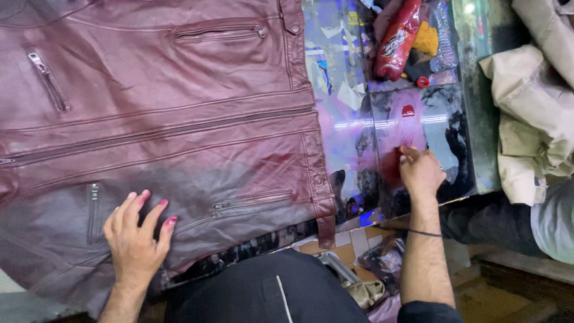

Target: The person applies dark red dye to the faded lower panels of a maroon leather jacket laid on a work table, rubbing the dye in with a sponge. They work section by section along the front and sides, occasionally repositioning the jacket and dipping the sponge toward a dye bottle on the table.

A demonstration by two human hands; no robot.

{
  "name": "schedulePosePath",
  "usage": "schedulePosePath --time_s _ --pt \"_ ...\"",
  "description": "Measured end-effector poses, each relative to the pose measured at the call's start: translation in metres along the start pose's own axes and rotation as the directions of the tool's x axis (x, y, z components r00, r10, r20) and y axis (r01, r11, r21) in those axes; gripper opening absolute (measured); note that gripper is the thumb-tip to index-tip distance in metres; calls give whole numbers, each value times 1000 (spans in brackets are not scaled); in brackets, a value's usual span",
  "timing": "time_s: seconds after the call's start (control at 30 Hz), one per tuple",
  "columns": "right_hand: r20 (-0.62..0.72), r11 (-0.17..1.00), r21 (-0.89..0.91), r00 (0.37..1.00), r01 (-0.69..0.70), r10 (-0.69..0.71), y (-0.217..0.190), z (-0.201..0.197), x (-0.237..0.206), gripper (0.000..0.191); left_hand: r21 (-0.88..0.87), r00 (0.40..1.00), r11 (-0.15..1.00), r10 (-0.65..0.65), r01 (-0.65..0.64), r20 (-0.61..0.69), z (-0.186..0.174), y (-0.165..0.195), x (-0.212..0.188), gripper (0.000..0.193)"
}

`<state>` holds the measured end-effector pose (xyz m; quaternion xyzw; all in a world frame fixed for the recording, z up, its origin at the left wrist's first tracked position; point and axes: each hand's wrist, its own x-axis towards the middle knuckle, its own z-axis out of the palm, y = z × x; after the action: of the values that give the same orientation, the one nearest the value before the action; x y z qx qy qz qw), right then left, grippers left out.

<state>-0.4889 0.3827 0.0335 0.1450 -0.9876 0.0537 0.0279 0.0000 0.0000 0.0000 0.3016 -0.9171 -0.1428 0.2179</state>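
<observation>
Leather jacket (167, 119), maroon and smooth with a dull sheen, lies spread flat across the left part of the desk (359, 149), its lower panel darker and greyer than the rest. You can see metal zippers set into it: a slanted one near the upper left, a horizontal pocket zipper near the top, a long one running across the middle, and two short pocket zippers lower down. Your left hand (136, 239) rests flat on the lower part of the jacket, fingers spread apart and gripping nothing, the fingertips stained pink. Your right hand (420, 172) is off the jacket, over the glossy desk surface to the right, its fingers pinched together on something small; what it is I cannot tell. Just beside that hand a red smear (391, 164) marks the desk, which is shiny and covered with a patchwork of coloured pictures under a reflective top. At the far edge of the desk lies a red plastic pouch (397, 39), long and crinkled, with a yellow sponge-like piece (427, 39) next to it and a small red cap (423, 82) near its lower end. On the right, pale beige cloth (532, 113) lies bunched in soft folds, well apart from the jacket.
</observation>
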Motion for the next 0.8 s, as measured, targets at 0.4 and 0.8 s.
schedulePosePath --time_s 0.4,0.8 --pt "-174 493 860 984 132 40 -61 -21 -70 33 -4 979 997 80 -80 186 -25 -1 45 24" --pt "-108 -566 818 994 99 18 -221 49 -207 49 -187 824 847 529 -498 201 -19 -42 89 62"
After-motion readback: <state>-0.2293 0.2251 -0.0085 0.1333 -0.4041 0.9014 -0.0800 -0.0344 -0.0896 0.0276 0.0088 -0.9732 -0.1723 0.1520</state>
